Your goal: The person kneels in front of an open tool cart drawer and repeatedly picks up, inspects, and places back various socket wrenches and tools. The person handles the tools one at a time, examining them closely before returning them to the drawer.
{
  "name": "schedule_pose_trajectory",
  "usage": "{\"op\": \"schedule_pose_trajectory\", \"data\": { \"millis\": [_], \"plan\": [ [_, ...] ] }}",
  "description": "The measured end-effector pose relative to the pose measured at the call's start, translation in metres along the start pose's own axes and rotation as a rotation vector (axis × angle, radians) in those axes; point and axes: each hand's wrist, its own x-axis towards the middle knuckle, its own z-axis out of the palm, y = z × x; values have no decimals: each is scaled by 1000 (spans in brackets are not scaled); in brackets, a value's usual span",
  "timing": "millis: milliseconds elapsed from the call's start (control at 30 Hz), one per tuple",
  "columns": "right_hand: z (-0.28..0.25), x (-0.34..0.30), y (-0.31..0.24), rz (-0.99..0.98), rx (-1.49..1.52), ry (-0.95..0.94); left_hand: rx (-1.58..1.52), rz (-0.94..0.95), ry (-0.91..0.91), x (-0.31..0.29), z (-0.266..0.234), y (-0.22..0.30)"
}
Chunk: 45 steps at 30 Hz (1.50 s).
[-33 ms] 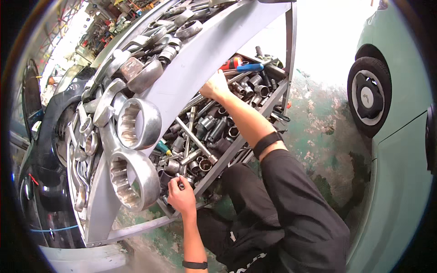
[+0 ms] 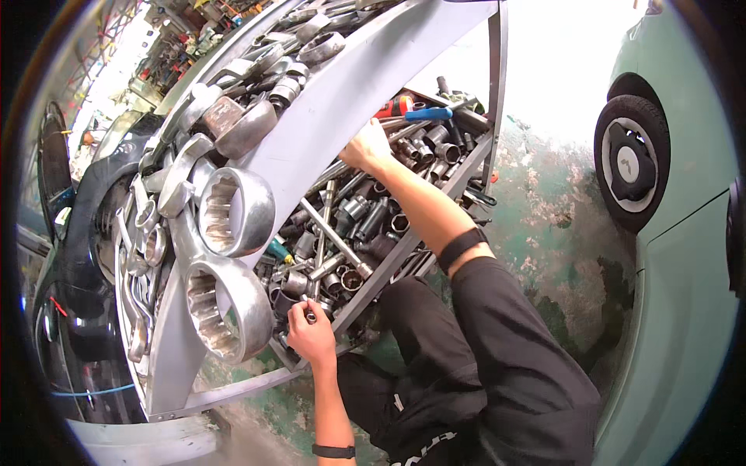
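Note:
My left hand [image 2: 312,335] is closed round a small dark metal socket [image 2: 311,317], whose open end shows between the fingers. It hovers at the near edge of a lower shelf heaped with loose sockets [image 2: 371,221]. Farther up, my right hand [image 2: 368,149] reaches over that heap, and its fingertips disappear behind the grey upper shelf panel [image 2: 381,58]. What those fingers touch is hidden. Between the hands lies a long chrome bar [image 2: 336,241] with a socket-like end. Beyond my right hand are a blue-handled tool [image 2: 429,114] and a red tool [image 2: 395,107].
Big ring spanners [image 2: 225,311] crowd the upper shelf, and the nearest jut out by my left hand. The lower shelf's metal rail [image 2: 381,273] runs between the heap and my knees. A pale green car [image 2: 684,233] stands at right, a dark one [image 2: 81,311] at left.

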Motion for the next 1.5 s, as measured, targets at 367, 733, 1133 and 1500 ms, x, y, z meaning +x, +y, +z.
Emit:
{"op": "schedule_pose_trajectory", "data": {
  "millis": [367, 733, 1133, 1500],
  "plan": [
    [-25, -81, -55, -367, -139, 214, -10, -122, -36, -1, -3, 5],
    [-40, -142, -143, -514, -217, -3, -17, -5, 76, -2, 2, 1],
    [-53, -66, -40, -162, 110, -22, -58, -3, 84, 0, 1, 3],
    [-31, -70, -33, -34, -31, -19, 3, -50, 80, -5, 6, -6]
  ]
}}
